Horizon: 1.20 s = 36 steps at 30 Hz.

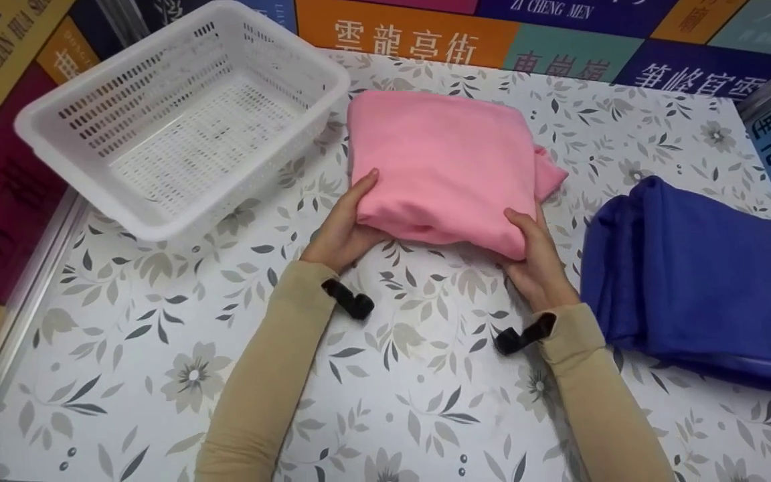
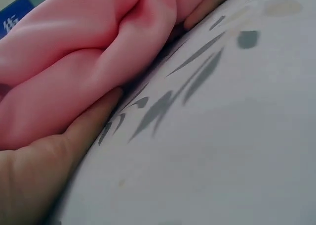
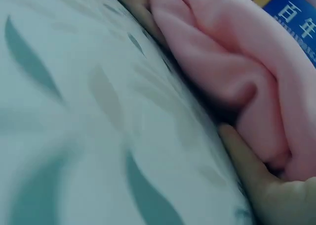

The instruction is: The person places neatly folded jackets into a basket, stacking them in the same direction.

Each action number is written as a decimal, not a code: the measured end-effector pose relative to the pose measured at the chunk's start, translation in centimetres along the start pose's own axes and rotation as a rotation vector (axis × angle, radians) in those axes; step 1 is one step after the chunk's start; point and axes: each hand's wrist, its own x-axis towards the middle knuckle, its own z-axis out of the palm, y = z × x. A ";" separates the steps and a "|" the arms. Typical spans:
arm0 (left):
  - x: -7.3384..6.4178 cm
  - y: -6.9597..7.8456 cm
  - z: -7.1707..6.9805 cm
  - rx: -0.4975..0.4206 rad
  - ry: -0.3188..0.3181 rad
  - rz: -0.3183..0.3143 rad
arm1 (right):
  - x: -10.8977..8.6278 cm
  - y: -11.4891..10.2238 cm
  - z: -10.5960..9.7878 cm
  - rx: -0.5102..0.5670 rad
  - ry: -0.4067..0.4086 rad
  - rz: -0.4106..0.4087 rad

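Note:
A thick, folded pink cloth (image 1: 449, 161) is at the middle of the table in the head view, a small corner sticking out on its right side. My left hand (image 1: 345, 231) grips its near left corner, one digit lying over the top. At the near right corner, my right hand (image 1: 538, 258) holds it the same way. Both wrist views show soft folds along the cloth's near edge (image 2: 84, 67), low over the table, with digits at its underside. Most fingers are hidden beneath the cloth. Whether it is a garment or a blanket I cannot tell.
A white slotted plastic basket (image 1: 158, 227) stands at the back left. Folded dark blue cloth (image 1: 727, 281) lies at the right, near my right forearm. The table (image 1: 124, 402) has a leaf-and-flower cover. Colourful printed panels (image 1: 412, 37) border its back and sides.

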 end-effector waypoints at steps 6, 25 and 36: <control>0.6 0.9 -0.4 -0.067 0.006 0.046 | 1.0 1.3 1.7 0.096 0.054 -0.121; -0.4 0.5 -0.2 0.184 -0.066 0.257 | 3.4 2.7 3.2 0.827 0.120 -0.214; -0.1 0.5 -0.2 0.181 -0.034 0.269 | 2.5 3.8 3.6 0.786 -0.013 -0.278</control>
